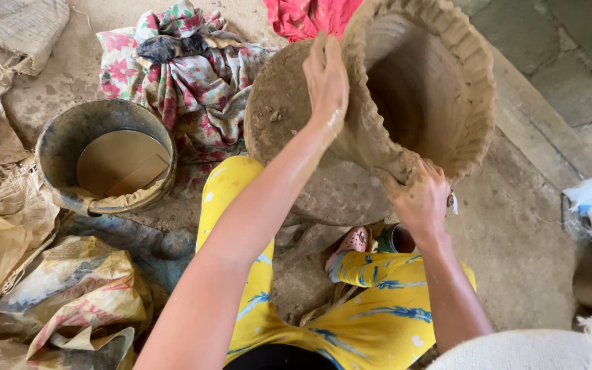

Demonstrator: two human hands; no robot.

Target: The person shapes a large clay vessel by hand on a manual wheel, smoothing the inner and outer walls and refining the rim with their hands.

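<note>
A large wet clay pot [433, 89] with a rough, ridged rim stands on a round clay-smeared turntable [289, 116]. My left hand [325, 79] lies flat with its fingers together against the pot's outer wall on the left. My right hand [421, 199] pinches the near part of the rim, fingers curled over the clay edge. Both hands are coated in clay. My legs in yellow patterned trousers [371, 315] show below.
A blue bucket [56, 147] of muddy water stands at the left. A flowered cloth [193, 75] lies behind it and a red cloth [306, 17] at the top. Sacks and plastic bags [70, 288] lie at the lower left. A concrete step [536, 116] runs along the right.
</note>
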